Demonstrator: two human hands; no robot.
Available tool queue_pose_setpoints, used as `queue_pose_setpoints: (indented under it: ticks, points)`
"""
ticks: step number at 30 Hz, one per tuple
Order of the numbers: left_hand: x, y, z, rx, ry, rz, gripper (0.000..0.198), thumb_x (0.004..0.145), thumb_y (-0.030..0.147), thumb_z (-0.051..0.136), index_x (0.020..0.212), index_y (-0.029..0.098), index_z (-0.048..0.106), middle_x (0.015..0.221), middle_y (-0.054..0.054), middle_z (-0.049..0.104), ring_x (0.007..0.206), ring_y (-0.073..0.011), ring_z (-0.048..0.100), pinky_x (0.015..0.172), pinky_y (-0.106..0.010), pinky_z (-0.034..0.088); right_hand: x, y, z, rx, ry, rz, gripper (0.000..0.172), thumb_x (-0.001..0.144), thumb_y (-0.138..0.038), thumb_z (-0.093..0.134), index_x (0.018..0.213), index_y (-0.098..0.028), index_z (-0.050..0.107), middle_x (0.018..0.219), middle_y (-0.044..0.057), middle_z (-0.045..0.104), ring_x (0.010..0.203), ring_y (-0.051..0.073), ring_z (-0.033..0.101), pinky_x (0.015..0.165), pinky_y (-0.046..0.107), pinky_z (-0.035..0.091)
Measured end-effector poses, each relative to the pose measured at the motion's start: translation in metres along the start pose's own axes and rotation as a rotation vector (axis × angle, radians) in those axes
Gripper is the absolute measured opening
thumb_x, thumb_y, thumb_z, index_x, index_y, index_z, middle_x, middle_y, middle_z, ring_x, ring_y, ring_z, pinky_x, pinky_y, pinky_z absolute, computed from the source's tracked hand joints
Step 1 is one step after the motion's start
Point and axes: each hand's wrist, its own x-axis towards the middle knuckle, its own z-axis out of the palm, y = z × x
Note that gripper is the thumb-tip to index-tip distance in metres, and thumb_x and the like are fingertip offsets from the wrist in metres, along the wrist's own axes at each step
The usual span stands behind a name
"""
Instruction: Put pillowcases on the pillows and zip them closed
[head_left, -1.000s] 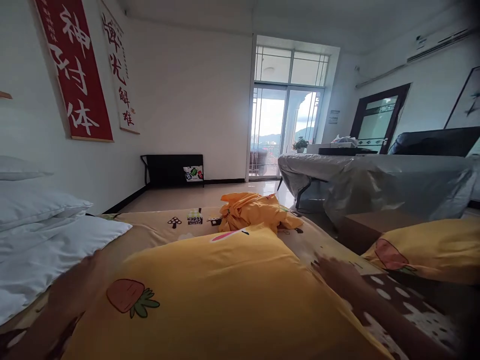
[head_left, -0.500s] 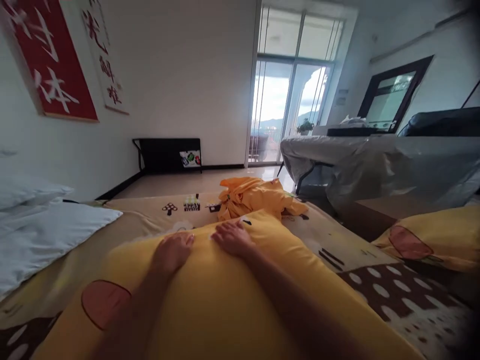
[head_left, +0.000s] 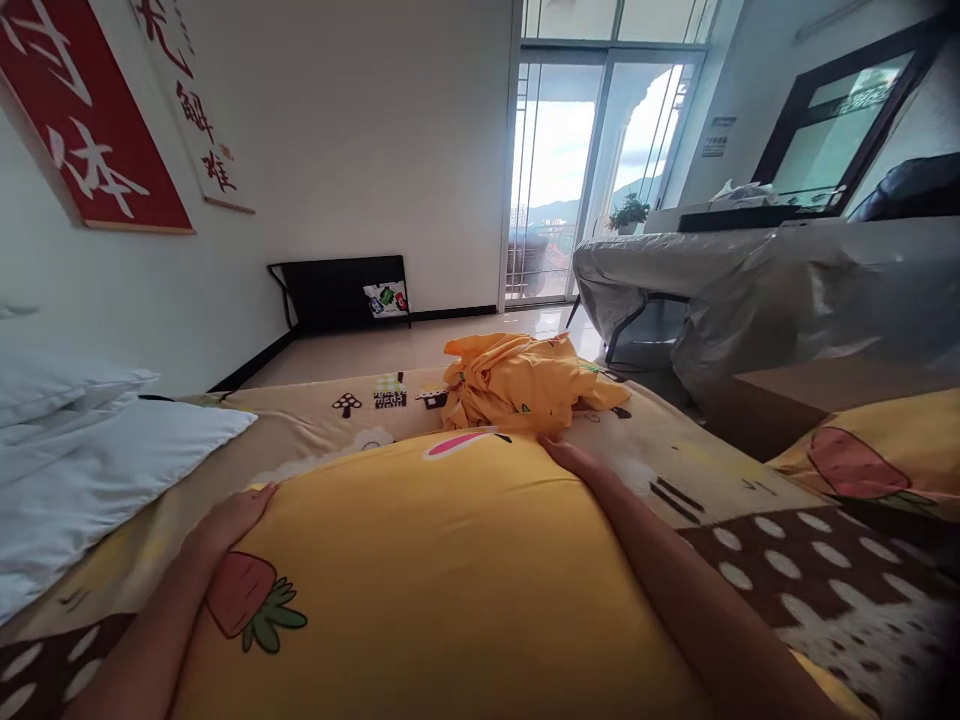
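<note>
A plump yellow pillow with a printed strawberry lies right in front of me on the bed. My left hand grips its far left corner, thumb side up, the fingertips partly out of sight at the edge. At the far right corner my right hand is closed on the pillow's edge, and most of its fingers are hidden. Just beyond the pillow, close to my right hand, lies a crumpled orange cloth.
The bed carries a patterned beige and brown blanket. White pillows lie at left, another yellow pillow at right beside a cardboard box. A plastic-covered table and a black folded item stand farther back.
Both hands have moved apart from the middle of the pillow's far edge, left hand to the left corner, right hand to the right corner. The view has tilted slightly down.
</note>
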Motion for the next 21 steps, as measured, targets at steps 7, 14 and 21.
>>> queue_pose_setpoints:
  ticks: [7, 14, 21]
  points:
    - [-0.100, 0.119, -0.045, 0.004, 0.257, 0.411, 0.047, 0.089, 0.023, 0.024, 0.125, 0.015, 0.053, 0.125, -0.013, 0.059, 0.113, -0.0248, 0.056, 0.093, -0.041, 0.043, -0.090, -0.086, -0.034, -0.080, 0.330, -0.245, 0.037, 0.092, -0.022, 0.032, 0.116, -0.014, 0.060, 0.122, 0.017, 0.059, 0.115, 0.026, 0.054, 0.100, 0.041, 0.033]
    - [-0.161, 0.127, 0.033, 0.066, 0.316, 0.795, 0.057, 0.091, 0.047, 0.033, 0.144, 0.030, 0.023, 0.150, 0.002, 0.028, 0.138, -0.0208, 0.027, 0.112, -0.046, 0.023, -0.172, -0.100, 0.035, -0.041, 0.215, -0.765, 0.054, 0.094, -0.043, 0.034, 0.145, -0.027, 0.027, 0.152, 0.003, 0.026, 0.140, 0.020, 0.021, 0.113, 0.044, 0.018]
    - [-0.192, -0.026, 0.064, 0.055, 0.435, 0.424, 0.064, 0.089, 0.041, 0.031, 0.146, 0.039, 0.004, 0.152, 0.003, 0.024, 0.139, -0.0268, 0.024, 0.110, -0.053, 0.023, -0.178, -0.003, 0.037, -0.127, 0.405, -0.427, 0.057, 0.093, -0.046, 0.034, 0.146, -0.027, 0.026, 0.152, 0.004, 0.024, 0.140, 0.023, 0.020, 0.113, 0.048, 0.017]
